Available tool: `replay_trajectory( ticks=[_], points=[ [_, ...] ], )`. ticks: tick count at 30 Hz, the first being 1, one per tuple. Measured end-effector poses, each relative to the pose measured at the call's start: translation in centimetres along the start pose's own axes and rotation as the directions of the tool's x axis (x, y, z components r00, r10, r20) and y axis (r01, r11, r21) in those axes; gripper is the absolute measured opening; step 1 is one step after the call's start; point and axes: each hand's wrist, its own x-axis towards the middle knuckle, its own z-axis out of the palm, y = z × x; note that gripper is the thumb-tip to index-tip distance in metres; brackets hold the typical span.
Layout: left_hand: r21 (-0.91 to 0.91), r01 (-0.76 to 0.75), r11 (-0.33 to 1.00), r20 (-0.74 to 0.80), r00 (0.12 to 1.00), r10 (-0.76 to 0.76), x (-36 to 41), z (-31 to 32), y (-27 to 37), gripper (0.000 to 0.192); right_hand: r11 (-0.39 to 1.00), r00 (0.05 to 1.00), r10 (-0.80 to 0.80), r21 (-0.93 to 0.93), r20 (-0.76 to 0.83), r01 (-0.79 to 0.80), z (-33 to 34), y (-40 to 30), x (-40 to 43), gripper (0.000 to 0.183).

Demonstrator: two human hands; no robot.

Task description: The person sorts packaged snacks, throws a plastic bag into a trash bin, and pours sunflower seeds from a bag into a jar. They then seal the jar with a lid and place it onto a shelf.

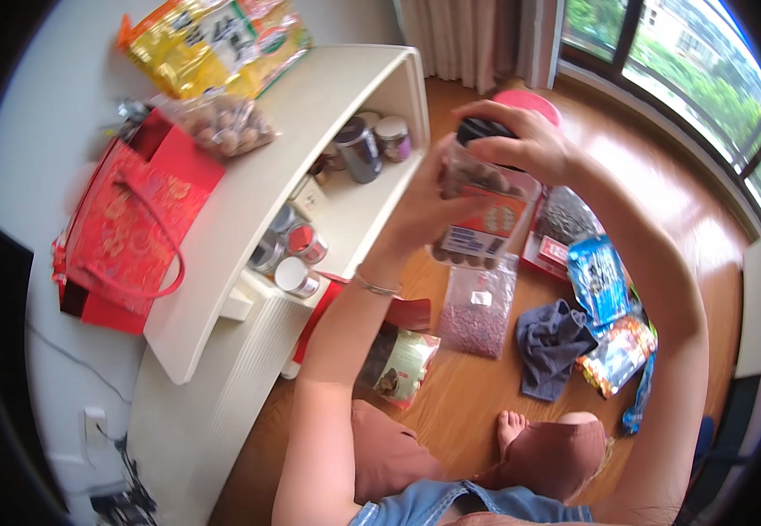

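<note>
In front of me a clear plastic jar (492, 227) with an orange and white label is raised above the floor, tilted. Brown round pieces show inside it. My left hand (429, 207) grips the side of its body. Around its black lid (482, 130) my right hand (528, 141) is curled from above. Whether the lid is tight or loose cannot be seen. Beneath the jar, a clear bag of small reddish beans (476, 322) lies on the wooden floor.
At left stands a cream cabinet (327, 72) with jars (357, 151) on its open shelf. A red gift bag (137, 223), a bag of round brown pieces (225, 125) and a yellow bag (212, 46) rest on top. A dark cloth (551, 348) and blue packet (597, 279) lie right.
</note>
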Motion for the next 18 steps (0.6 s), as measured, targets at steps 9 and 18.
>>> replay_trajectory(
  ticks=[9,18],
  points=[
    [0.402,-0.227,0.887,-0.217,0.917,0.333,0.2,-4.3,0.1,0.092,0.635,0.925,-0.269,0.672,-0.269,0.380,2.0,2.6,4.0,0.088],
    [0.645,-0.172,0.744,-0.286,0.849,0.444,0.6,-12.6,7.1,0.085,0.640,0.956,-0.275,0.723,-0.102,0.261,7.5,-1.3,14.6,0.084]
  ],
)
